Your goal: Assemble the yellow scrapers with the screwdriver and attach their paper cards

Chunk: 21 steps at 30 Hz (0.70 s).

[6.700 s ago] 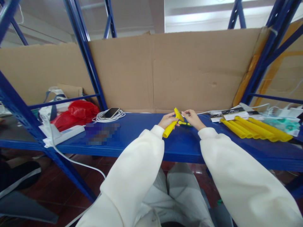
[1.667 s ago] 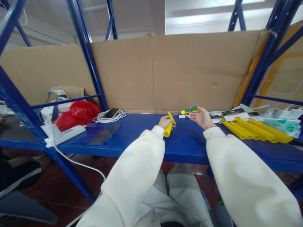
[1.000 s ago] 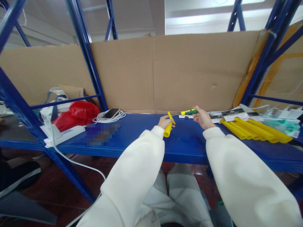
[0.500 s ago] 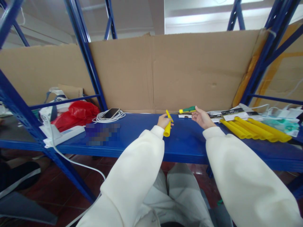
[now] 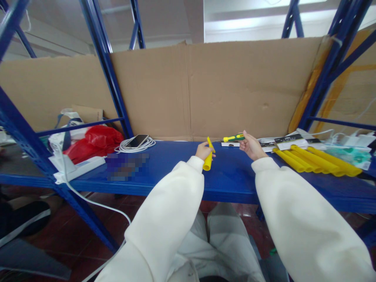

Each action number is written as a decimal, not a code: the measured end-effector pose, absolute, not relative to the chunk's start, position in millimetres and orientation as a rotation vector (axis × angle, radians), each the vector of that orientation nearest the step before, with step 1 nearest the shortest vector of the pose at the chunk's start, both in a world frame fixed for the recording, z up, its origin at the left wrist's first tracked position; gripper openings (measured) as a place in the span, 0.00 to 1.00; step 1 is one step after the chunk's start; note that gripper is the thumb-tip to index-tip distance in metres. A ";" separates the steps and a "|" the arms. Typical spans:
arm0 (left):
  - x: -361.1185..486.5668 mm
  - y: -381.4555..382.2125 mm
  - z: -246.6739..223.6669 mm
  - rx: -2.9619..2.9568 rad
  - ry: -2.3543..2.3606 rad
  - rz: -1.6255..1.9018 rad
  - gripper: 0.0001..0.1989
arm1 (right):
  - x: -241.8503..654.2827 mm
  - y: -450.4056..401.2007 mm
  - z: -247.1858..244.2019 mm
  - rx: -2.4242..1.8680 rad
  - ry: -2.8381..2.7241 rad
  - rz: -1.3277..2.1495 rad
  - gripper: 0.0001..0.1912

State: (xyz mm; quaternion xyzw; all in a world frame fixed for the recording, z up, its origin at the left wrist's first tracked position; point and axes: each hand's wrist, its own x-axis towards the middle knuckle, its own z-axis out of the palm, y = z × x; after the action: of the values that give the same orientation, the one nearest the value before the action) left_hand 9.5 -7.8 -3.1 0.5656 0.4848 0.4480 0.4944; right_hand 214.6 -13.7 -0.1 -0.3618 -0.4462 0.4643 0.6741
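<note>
My left hand (image 5: 202, 150) is closed around a short yellow plastic tube (image 5: 207, 162), held tilted above the blue shelf (image 5: 176, 172). The tube's narrower top, with a side piece, sticks up past my fingers. My right hand (image 5: 251, 145) pinches the end of a screwdriver (image 5: 234, 138) with a green and yellow handle. Its thin shaft points left at the upper part of the yellow tube. Whether the tip sits in a screw there is too small to make out.
Several yellow tubes (image 5: 317, 160) lie side by side at the right, near white boxes (image 5: 290, 141). To the left are a phone (image 5: 137, 141) on a coiled white cable (image 5: 125, 146), a power strip (image 5: 85, 166) and a red bag (image 5: 96, 143). Cardboard (image 5: 235, 86) stands behind.
The screwdriver has turned about its axis, so a yellow stripe on its handle now shows. My right hand has shifted slightly; my left hand and the tube are nearly still.
</note>
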 end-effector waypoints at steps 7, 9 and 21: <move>9.7 -7.4 -3.4 1.349 1.203 1.109 0.27 | 213.6 -15.0 0.8 -0.797 -1.002 1.064 0.16; 9.6 -6.9 -3.4 1.346 1.206 1.106 0.28 | 214.0 -14.4 0.4 -0.800 -1.006 1.059 0.15; 9.3 -6.2 -3.6 1.355 1.204 1.083 0.29 | 214.6 -12.3 2.0 -0.839 -0.916 1.083 0.20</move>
State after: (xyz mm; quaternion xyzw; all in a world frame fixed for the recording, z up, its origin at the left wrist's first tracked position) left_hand 9.3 -6.2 -3.6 0.5584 0.4963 0.4465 0.4924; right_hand 214.6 -12.3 2.0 -0.3734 -0.4079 0.4823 0.6793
